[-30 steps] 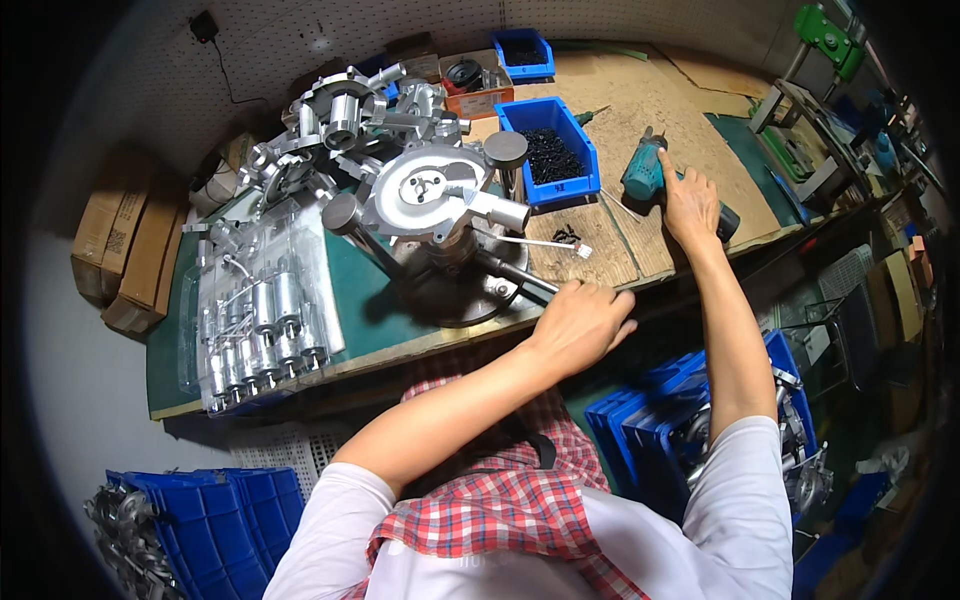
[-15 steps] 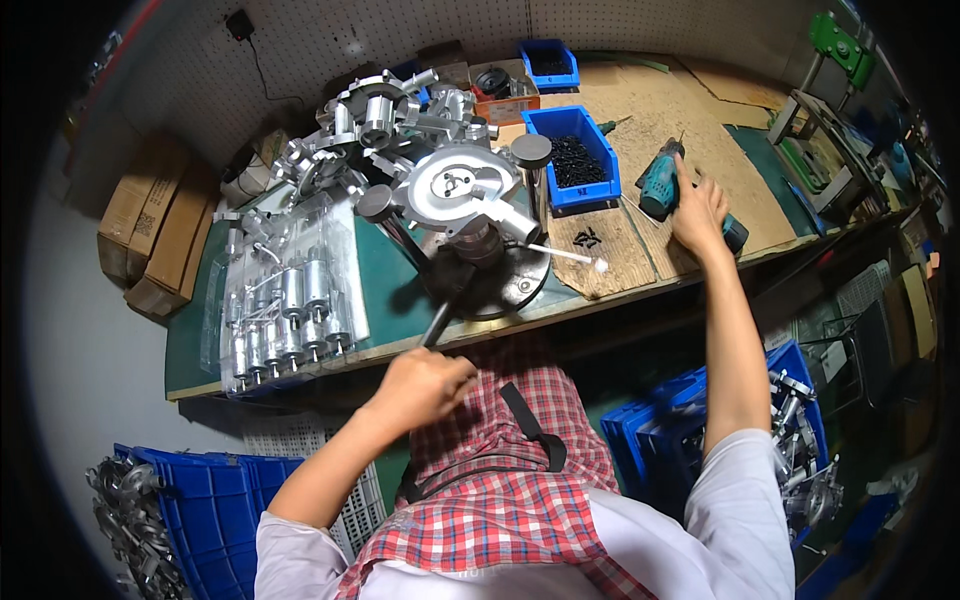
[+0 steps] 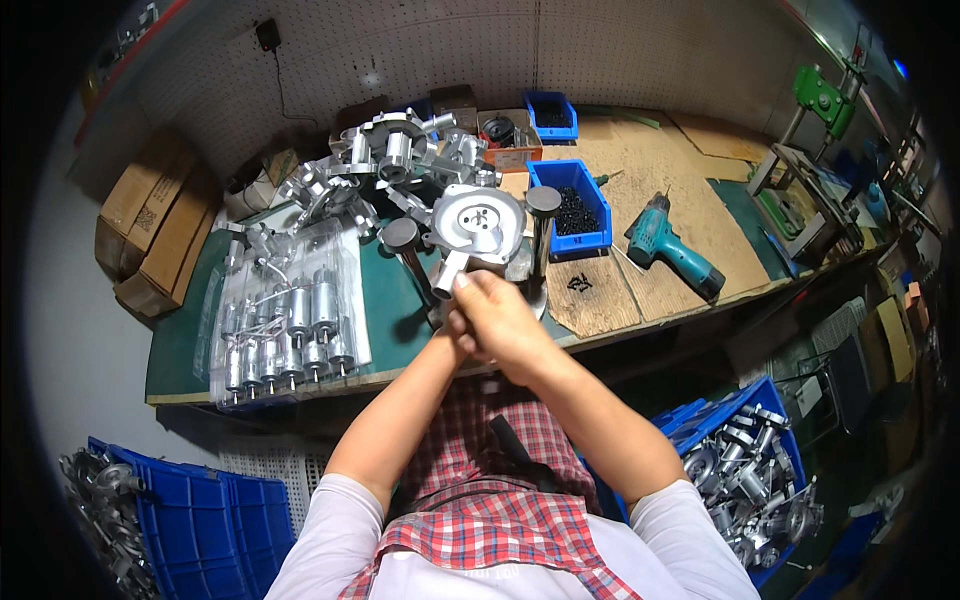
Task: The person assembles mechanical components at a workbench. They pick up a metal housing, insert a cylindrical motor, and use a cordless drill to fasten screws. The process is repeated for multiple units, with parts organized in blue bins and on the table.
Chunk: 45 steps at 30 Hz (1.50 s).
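Cardboard part-covers the green bench before a pegboard wall. A metal housing sits between two posts; beside it, the right hand overlaps the left hand, their grasp unclear.

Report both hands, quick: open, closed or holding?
Left hand: mostly hidden by the right; state cannot be told.
Right hand: partly curled at the silver spout; grip cannot be told.

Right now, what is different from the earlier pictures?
The right hand has left the drill and moved left to the metal housing, whose spout has turned from lower right to lower left. The drill still lies right of the near blue bin.
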Tool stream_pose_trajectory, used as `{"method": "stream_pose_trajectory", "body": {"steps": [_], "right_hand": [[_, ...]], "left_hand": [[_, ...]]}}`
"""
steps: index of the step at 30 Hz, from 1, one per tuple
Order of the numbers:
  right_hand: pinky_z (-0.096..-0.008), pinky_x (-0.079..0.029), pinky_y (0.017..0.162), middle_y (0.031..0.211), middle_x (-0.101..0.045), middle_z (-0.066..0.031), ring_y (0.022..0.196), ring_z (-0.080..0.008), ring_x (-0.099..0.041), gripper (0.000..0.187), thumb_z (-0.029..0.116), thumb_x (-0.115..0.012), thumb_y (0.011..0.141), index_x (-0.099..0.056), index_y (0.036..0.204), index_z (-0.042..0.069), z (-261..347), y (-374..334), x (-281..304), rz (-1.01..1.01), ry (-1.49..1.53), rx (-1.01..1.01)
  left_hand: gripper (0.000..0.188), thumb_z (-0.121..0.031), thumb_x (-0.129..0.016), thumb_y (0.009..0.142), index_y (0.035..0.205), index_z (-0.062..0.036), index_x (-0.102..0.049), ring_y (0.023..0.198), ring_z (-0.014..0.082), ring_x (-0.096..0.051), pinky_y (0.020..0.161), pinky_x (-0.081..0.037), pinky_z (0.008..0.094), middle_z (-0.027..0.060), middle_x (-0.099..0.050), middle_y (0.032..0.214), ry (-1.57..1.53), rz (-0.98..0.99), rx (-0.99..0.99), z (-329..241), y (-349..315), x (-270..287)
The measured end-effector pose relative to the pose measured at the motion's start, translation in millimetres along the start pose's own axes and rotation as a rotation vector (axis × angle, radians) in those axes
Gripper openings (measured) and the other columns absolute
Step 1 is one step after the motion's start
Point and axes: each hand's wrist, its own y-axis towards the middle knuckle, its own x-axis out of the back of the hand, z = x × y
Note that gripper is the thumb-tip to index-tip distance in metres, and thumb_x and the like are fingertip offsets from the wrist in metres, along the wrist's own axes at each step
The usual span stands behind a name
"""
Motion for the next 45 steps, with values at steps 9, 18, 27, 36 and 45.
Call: {"method": "stream_pose_trajectory", "body": {"steps": [9, 18, 27, 36, 45], "right_hand": [[-0.0315, -0.047, 0.064, 0.078, -0.061, -0.0099, 0.07, -0.0151, -0.057, 0.038, 0.033, -0.05, 0.102, -0.056, 0.098, -0.004, -23.3, 11.3, 7.4, -0.122, -0.543, 0.455], [-0.0433, -0.048, 0.051, 0.067, -0.064, -0.0166, 0.053, -0.032, -0.063, 0.048, 0.044, -0.054, 0.098, -0.061, 0.085, -0.001, 16.0, -6.4, 9.5, -0.276, -0.93, 0.573], [-0.0434, -0.044, 0.099, 0.116, -0.05, -0.0251, 0.111, -0.0405, -0.05, 0.061, 0.032, -0.081, 0.074, -0.056, 0.114, -0.007, 27.1, -99.0, 61.4, -0.475, -0.954, 1.187], [-0.0334, -0.05, 0.092, 0.113, -0.064, -0.0113, 0.1, -0.0181, -0.062, 0.052, 0.016, -0.078, 0.077, -0.055, 0.12, -0.003, -76.7, -209.9, 164.2, -0.672, -0.226, 0.523], [-0.0521, -0.046, 0.088, 0.112, -0.059, -0.0287, 0.104, -0.0462, -0.057, 0.06, 0.037, -0.082, 0.074, -0.056, 0.108, -0.005, -125.8, -438.9, 372.8, -2.317, -1.023, -0.088]], "left_hand": [[0.019, -0.018, -0.049, 0.098, 0.102, -0.0022, -0.058, 0.078, 0.0158, -0.058, 0.066, -0.046, 0.0327, 0.0071, -0.057, 0.086, -0.054, -0.005, -0.021, 8.3, 2.2, -1.7], [0.028, -0.02, -0.048, 0.099, 0.119, -0.0013, -0.054, 0.098, 0.0202, -0.058, 0.083, -0.046, 0.0363, 0.01, -0.057, 0.108, 0.003, -0.02, -0.129, 0.2, 14.6, -4.5], [0.04, -0.024, -0.047, 0.103, 0.135, -0.0002, -0.05, 0.109, 0.0229, -0.06, 0.093, -0.049, 0.038, 0.0138, -0.058, 0.126, -0.265, 0.278, -0.302, -67.2, -78.3, -19.5], [0.079, -0.036, -0.069, 0.09, 0.148, 0.0034, -0.032, 0.135, 0.0321, -0.045, 0.112, -0.033, 0.037, 0.0297, -0.047, 0.141, 0.631, 1.346, 0.009, -51.6, -149.5, -64.0], [0.071, -0.03, -0.068, 0.092, 0.147, 0.0032, -0.035, 0.139, 0.0268, -0.04, 0.115, -0.029, 0.0375, 0.0182, -0.045, 0.147, 0.316, 0.773, 0.072, -75.4, -113.4, 24.5]]}}
